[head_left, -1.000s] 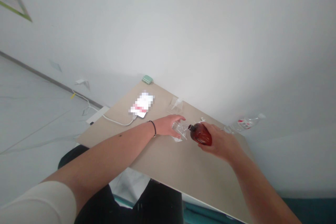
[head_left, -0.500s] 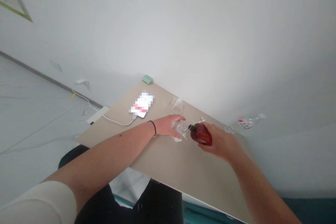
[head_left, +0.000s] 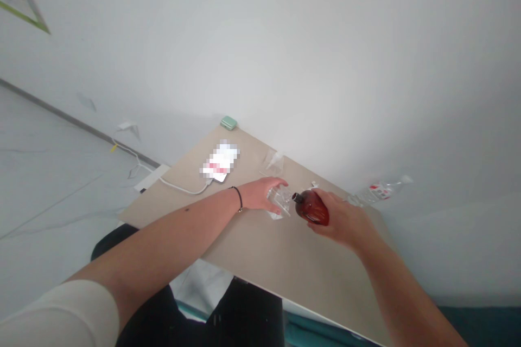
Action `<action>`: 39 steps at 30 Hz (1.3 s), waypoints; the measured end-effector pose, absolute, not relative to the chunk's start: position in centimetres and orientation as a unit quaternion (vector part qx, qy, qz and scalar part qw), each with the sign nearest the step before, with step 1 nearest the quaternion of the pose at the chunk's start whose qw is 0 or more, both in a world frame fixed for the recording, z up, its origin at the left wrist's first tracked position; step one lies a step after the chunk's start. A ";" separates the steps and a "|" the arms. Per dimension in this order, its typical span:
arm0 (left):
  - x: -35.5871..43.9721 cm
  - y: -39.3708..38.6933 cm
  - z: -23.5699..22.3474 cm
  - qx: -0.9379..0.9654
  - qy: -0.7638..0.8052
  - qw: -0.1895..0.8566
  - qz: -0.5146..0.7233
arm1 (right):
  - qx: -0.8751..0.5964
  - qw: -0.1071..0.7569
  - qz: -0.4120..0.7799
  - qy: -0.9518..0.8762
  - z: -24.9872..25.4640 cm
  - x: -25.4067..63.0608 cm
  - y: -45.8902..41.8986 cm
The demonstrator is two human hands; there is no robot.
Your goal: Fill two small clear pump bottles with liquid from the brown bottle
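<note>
Barely anything's moved since the earlier frame: amber bottle (head_left: pixel 311 208) and clear plastic piece (head_left: pixel 279 200) are sitting almost exactly where they were, just above the surface (head_left: pixel 293 265).

Right hand (head_left: pixel 345 222) has a solid wrap around the bottle's body, fingers closed on it, and it's lying on its side in the air with the narrow neck aimed left, just about touching the plastic. Left hand (head_left: pixel 260 195) is curved over the plastic, fingers on top, so that looks held too, though how tight I can't tell. Holding the bottle low on its body like that keeps the neck easy to steer. Another clear scrap (head_left: pixel 274 163) lies just beyond the left fingers.
</note>
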State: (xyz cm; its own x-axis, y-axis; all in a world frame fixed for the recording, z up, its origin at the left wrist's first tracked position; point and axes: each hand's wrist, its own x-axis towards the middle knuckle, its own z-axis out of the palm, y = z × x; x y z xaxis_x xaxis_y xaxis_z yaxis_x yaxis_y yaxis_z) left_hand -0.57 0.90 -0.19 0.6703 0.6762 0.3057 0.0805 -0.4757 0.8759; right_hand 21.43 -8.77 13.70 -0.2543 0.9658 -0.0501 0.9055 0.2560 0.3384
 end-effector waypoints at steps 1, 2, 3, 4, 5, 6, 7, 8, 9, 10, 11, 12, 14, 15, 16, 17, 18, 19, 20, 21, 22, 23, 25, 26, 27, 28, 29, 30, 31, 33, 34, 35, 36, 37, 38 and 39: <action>-0.6 0.9 -0.2 0.794 0.238 0.453 0.328 | 0.599 0.126 0.120 0.781 13.7 21.4 -8.8; -0.6 0.9 -0.2 0.795 0.238 0.452 0.328 | 0.600 0.128 0.119 0.781 13.7 21.5 -8.7; -0.6 0.9 -0.2 0.796 0.238 0.450 0.328 | 0.602 0.128 0.118 0.780 13.6 21.5 -8.7; -0.6 0.9 -0.2 0.797 0.236 0.449 0.329 | 0.602 0.128 0.117 0.779 13.6 21.5 -8.7; -0.6 0.9 -0.2 0.798 0.234 0.447 0.329 | 0.603 0.128 0.114 0.779 13.6 21.6 -8.7; -0.6 0.9 -0.2 0.799 0.233 0.445 0.330 | 0.603 0.127 0.111 0.780 13.6 21.6 -8.7; -0.6 0.9 -0.3 0.800 0.233 0.444 0.330 | 0.603 0.125 0.107 0.780 13.6 21.6 -8.7; -0.6 0.9 -0.3 0.800 0.233 0.443 0.331 | 0.603 0.124 0.104 0.781 13.6 21.7 -8.7; -0.6 0.9 -0.3 0.799 0.233 0.443 0.333 | 0.603 0.122 0.103 0.782 13.5 21.7 -8.7; -0.5 0.9 -0.4 0.799 0.233 0.443 0.334 | 0.602 0.121 0.104 0.782 13.5 21.7 -8.7; -0.5 1.0 -0.4 0.798 0.233 0.444 0.336 | 0.603 0.121 0.106 0.781 13.5 21.7 -8.7; -0.5 1.0 -0.5 0.797 0.233 0.444 0.337 | 0.604 0.121 0.108 0.780 13.5 21.7 -8.7; -0.5 1.0 -0.5 0.796 0.234 0.445 0.338 | 0.606 0.123 0.111 0.778 13.6 21.6 -8.7; -0.5 1.0 -0.5 0.795 0.235 0.445 0.338 | 0.606 0.123 0.110 0.778 13.6 21.5 -8.7; -0.5 1.0 -0.4 0.795 0.236 0.446 0.338 | 0.606 0.123 0.108 0.778 13.6 21.5 -8.8; -0.5 1.0 -0.4 0.794 0.236 0.447 0.338 | 0.607 0.122 0.106 0.778 13.7 21.5 -8.8; -0.5 0.9 -0.3 0.794 0.236 0.448 0.337 | 0.607 0.121 0.105 0.778 13.7 21.5 -8.8; -0.5 0.9 -0.3 0.793 0.236 0.449 0.336 | 0.608 0.120 0.105 0.778 13.7 21.5 -8.8; -0.6 0.9 -0.2 0.793 0.236 0.451 0.335 | 0.608 0.119 0.105 0.778 13.7 21.5 -8.8; -0.6 0.9 -0.2 0.792 0.237 0.453 0.333 | 0.607 0.118 0.106 0.779 13.7 21.5 -8.7; -0.6 0.9 -0.2 0.792 0.238 0.454 0.332 | 0.606 0.117 0.107 0.779 13.6 21.5 -8.7; -0.6 0.8 -0.2 0.792 0.240 0.454 0.331 | 0.606 0.117 0.107 0.780 13.6 21.5 -8.7; -0.6 0.8 -0.2 0.794 0.242 0.454 0.325 | 0.609 0.114 0.102 0.778 13.5 21.6 -8.6; -0.6 0.8 -0.1 0.795 0.241 0.453 0.322 | 0.614 0.110 0.094 0.776 13.5 21.7 -8.6; -0.6 0.8 -0.1 0.797 0.240 0.452 0.320 | 0.620 0.101 0.083 0.773 13.4 21.7 -8.6; -0.6 0.8 -0.1 0.798 0.239 0.452 0.317 | 0.628 0.087 0.066 0.771 13.3 21.9 -8.7; -0.7 0.8 0.0 0.798 0.239 0.454 0.316 | 0.636 0.064 0.045 0.768 13.1 22.1 -8.7; -0.7 0.8 0.0 0.797 0.240 0.457 0.315 | 0.645 0.034 0.019 0.763 12.8 22.4 -8.8; -0.8 0.8 0.1 0.794 0.243 0.461 0.315 | 0.652 -0.004 -0.012 0.758 12.3 22.8 -8.9; -0.9 0.8 0.3 0.784 0.252 0.472 0.316 | 0.658 -0.108 -0.079 0.741 11.0 23.6 -9.1; -0.9 0.8 0.3 0.777 0.257 0.479 0.318 | 0.655 -0.172 -0.112 0.728 10.1 24.0 -9.2; -0.9 0.8 0.4 0.770 0.261 0.486 0.320 | 0.651 -0.239 -0.139 0.707 9.1 24.4 -9.3; -0.9 0.7 0.5 0.763 0.264 0.494 0.324 | 0.648 -0.300 -0.163 0.681 8.1 24.6 -9.5; -1.0 0.7 0.6 0.755 0.266 0.501 0.329 | 0.645 -0.351 -0.188 0.652 7.1 24.8 -9.6; -1.0 0.7 0.6 0.747 0.269 0.507 0.334 | 0.644 -0.390 -0.208 0.625 6.1 24.8 -9.8; -1.0 0.7 0.6 0.741 0.272 0.511 0.340 | 0.639 -0.420 -0.224 0.604 5.2 24.8 -10.1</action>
State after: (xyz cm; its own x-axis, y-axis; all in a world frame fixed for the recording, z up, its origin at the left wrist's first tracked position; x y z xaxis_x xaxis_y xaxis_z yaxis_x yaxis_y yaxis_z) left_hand -0.96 0.67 0.63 0.6198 0.7515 0.2260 0.0560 -0.3297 0.9424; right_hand 24.78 -10.07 5.21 0.1706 0.9604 0.2201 0.5834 0.0816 -0.8081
